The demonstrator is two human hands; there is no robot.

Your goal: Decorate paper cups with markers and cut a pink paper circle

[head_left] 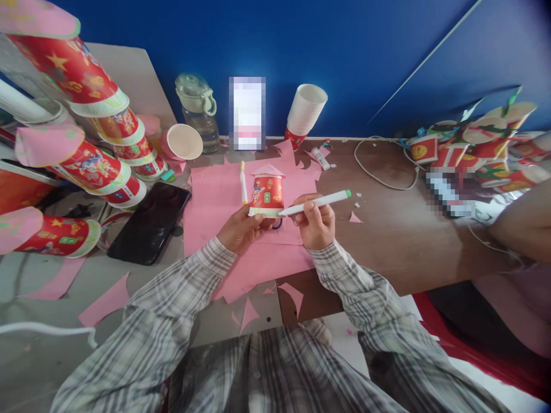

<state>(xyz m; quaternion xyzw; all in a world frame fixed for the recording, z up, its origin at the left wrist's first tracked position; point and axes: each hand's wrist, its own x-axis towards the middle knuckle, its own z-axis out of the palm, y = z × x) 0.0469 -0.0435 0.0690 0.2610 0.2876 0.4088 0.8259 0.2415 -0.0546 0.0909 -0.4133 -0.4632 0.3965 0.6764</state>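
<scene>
My left hand [246, 228] is closed on the lower rim of a red patterned paper cup [267, 194], which stands upside down with a pink paper cone [267, 170] on top. In my right hand [317, 222] is a white marker [331, 199] with a green end. Its tip meets or nearly meets the cup's pale rim at the right side; I cannot tell which. Under both hands lie pink paper sheets [206, 201]. Just left of the cup, a white marker with yellow ends [243, 183] rests on the paper. A dark loop, perhaps a scissors handle, shows partly behind the cup.
Decorated cup towers [97, 172] stand at the left beside a black phone [150, 221]. Along the blue wall are a water bottle [196, 112], a lit phone [248, 115] and stacked cups [306, 109]. A glue stick [321, 159] and paper scraps lie around. Another person's arm [523, 215] reaches in at right.
</scene>
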